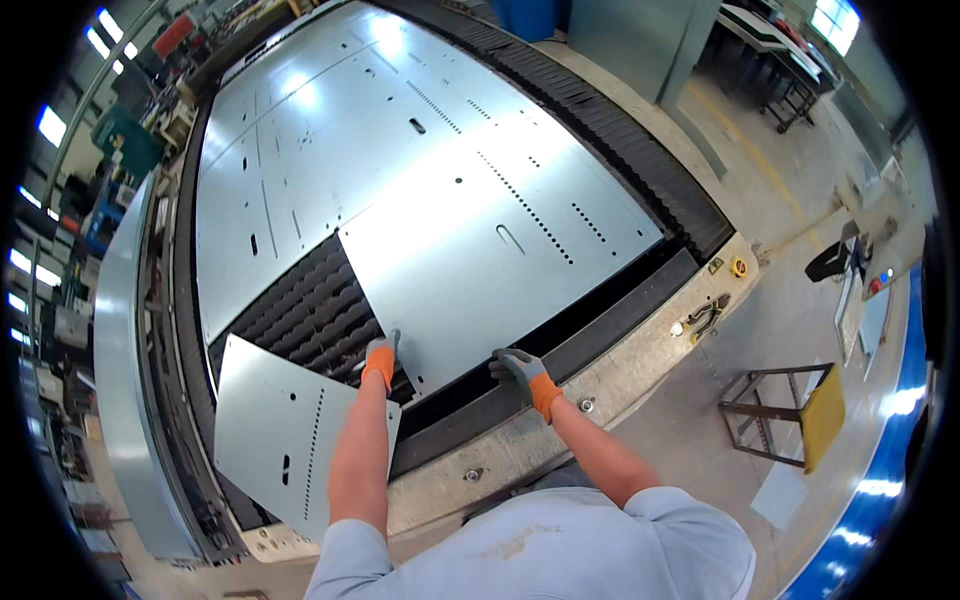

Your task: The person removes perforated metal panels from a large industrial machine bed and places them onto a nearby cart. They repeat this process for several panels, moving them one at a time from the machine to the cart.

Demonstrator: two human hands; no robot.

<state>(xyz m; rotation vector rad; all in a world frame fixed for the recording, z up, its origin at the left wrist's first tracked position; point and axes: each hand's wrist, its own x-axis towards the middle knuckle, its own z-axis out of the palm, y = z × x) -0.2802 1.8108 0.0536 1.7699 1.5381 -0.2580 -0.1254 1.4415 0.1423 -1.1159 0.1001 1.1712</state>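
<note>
A large flat metal sheet [480, 250] with round holes and slots lies on the machine bed. My left hand [382, 358], in a grey and orange glove, is at its near left edge, fingers closed on that edge. My right hand [522, 374], gloved the same way, is over the dark gap by the sheet's front edge, its fingers stretched out and apart. Beside my left forearm a smaller cut metal panel [270, 425] lies tilted, partly hidden by the arm. Between the two pieces the bed's dark toothed slats [305, 305] show.
Another wide metal sheet [270, 150] covers the bed's far left part. Pliers [708, 315] and a yellow tape measure [738, 267] rest on the machine's pale front ledge [630, 375]. A metal-framed stool [775, 410] with a yellow panel stands on the floor at right.
</note>
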